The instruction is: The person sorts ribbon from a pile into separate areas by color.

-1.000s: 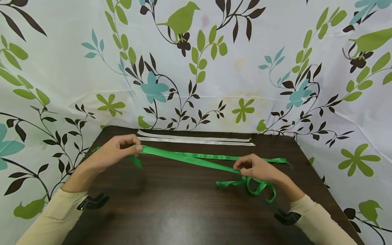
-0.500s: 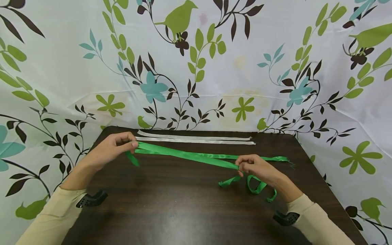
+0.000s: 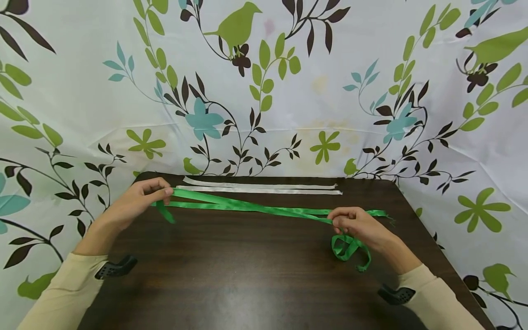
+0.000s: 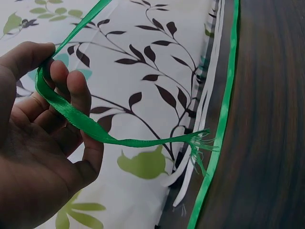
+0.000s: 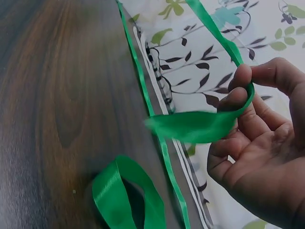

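A shiny green ribbon [image 3: 212, 197] stretches between the two hands above the dark table. My left hand [image 3: 138, 201] pinches it between thumb and fingertips near one end. In the left wrist view its frayed tail [image 4: 138, 142] hangs across the fingers. My right hand [image 3: 365, 227] pinches the ribbon farther along, and a short flap [image 5: 195, 126] folds over its fingers in the right wrist view. Behind, a second green ribbon [image 3: 376, 213] lies straight across the table, its right end frayed. A green ribbon coil [image 5: 114, 200] rests on the table below the right hand.
Two white ribbons [image 3: 264, 189] lie side by side along the back of the dark wooden table [image 3: 247, 275]. A white cloth [image 3: 288, 151] printed with leaves and birds hangs behind it. Black devices [image 3: 115, 267] are strapped at both wrists.
My hands have moved apart, the left one leftward and the right one slightly rightward, with the green ribbon still held between them. The loose end left of the coil has risen from the table.
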Tool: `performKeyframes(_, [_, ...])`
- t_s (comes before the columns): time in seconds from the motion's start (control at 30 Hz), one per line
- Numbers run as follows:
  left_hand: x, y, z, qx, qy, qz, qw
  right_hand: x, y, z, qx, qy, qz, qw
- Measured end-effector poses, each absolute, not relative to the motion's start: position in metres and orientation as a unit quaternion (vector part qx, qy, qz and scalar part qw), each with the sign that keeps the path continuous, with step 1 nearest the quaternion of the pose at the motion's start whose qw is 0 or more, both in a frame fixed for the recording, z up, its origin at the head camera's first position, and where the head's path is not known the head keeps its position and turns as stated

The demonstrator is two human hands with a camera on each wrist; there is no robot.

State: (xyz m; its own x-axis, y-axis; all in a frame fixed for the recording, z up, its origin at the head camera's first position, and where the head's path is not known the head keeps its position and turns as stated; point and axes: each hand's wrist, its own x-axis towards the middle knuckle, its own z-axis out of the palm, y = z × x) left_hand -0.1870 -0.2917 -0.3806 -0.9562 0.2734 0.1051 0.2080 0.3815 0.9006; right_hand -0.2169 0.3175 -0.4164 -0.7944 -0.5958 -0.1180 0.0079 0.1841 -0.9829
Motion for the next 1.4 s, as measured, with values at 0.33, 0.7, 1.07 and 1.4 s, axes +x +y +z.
performKeyframes(0.33, [-0.186,-0.306,-0.387,0.127,0.837,0.532,0.026,-0.222,0.339,-0.425,-0.15,0.654,-0.697,0.253])
performKeyframes(0.7, [-0.19,-0.313,-0.394,0.118,0.838,0.532,0.03,-0.222,0.352,-0.433,-0.087,0.631,-0.744,0.203])
performKeyframes(1.07, [-0.193,-0.317,-0.402,0.091,0.857,0.506,0.043,-0.221,0.347,-0.437,-0.039,0.802,-0.588,0.095])
performKeyframes(1.4, [-0.201,-0.326,-0.413,0.063,0.87,0.485,0.067,-0.227,0.351,-0.442,-0.025,0.798,-0.596,0.09])
